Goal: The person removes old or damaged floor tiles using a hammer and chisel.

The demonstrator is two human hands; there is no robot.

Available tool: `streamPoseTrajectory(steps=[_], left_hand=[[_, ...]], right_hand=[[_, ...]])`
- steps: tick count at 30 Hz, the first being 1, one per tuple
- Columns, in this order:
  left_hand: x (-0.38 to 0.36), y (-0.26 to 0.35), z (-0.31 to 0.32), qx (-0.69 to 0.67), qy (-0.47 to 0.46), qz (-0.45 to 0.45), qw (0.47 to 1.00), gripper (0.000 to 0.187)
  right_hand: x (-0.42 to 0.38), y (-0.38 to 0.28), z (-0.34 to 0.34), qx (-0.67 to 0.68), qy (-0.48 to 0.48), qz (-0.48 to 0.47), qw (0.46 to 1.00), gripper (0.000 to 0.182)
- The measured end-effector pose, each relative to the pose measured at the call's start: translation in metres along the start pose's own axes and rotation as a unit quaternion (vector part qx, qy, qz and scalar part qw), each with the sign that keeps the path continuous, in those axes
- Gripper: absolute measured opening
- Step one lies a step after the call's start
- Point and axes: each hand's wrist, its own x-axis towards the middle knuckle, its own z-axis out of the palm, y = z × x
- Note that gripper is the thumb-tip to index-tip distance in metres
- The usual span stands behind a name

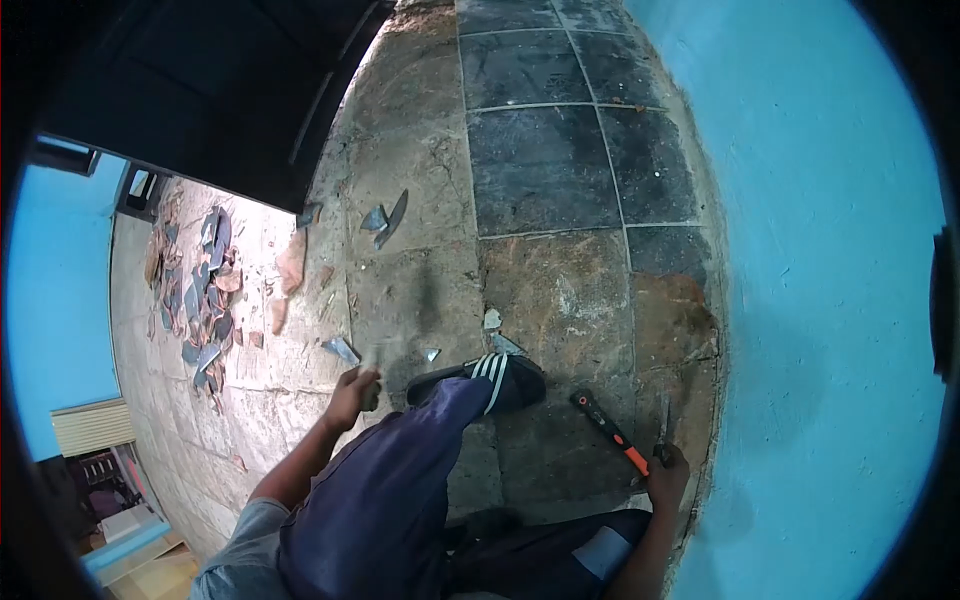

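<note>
My left hand (350,398) is closed around the handle of a tool, whose blurred upper end points away from me over the bare floor. At the lower right, my right hand (667,478) grips the dark handle of a chisel-like tool (664,415), its thin metal part pointing up beside the blue wall. A hammer (612,432) with a black and orange handle lies on the floor just left of my right hand. My sandal (480,385) with white stripes rests between the hands, near small tile shards (432,354).
Dark tiles (545,165) cover the floor ahead, beside the blue wall (820,250). Broken tile pieces (208,300) lie heaped at the left. A dark door (200,90) stands at the upper left. Two shards (385,220) lie on the bare floor ahead.
</note>
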Motion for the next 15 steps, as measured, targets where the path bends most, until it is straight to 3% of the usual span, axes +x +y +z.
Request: streamPoseTrajectory(steps=[2, 5, 8, 11, 13, 15], left_hand=[[-0.005, 0.046, 0.032, 0.115, -0.146, -0.060, 0.981, 0.035], [0.005, 0.085, 0.079, 0.184, -0.313, -0.093, 0.927, 0.041], [0.035, 0.078, 0.091, 0.197, -0.352, -0.138, 0.905, 0.044], [0.045, 0.052, 0.090, 0.205, -0.334, -0.131, 0.910, 0.044], [0.037, 0.056, 0.091, 0.237, -0.331, -0.142, 0.902, 0.040], [0.046, 0.037, 0.086, 0.177, -0.320, -0.146, 0.919, 0.039]], right_hand=[[0.009, 0.024, 0.010, -0.012, 0.028, -0.033, 0.999, 0.056], [0.006, 0.012, 0.005, 0.024, 0.004, 0.008, 1.000, 0.057], [-0.007, -0.032, -0.014, 0.069, -0.046, 0.080, 0.993, 0.057], [0.014, 0.039, 0.011, 0.077, -0.002, -0.017, 0.997, 0.056], [0.008, 0.040, 0.008, 0.052, 0.005, -0.024, 0.998, 0.053], [0.021, 0.025, 0.005, 0.038, 0.003, -0.023, 0.999, 0.054]])
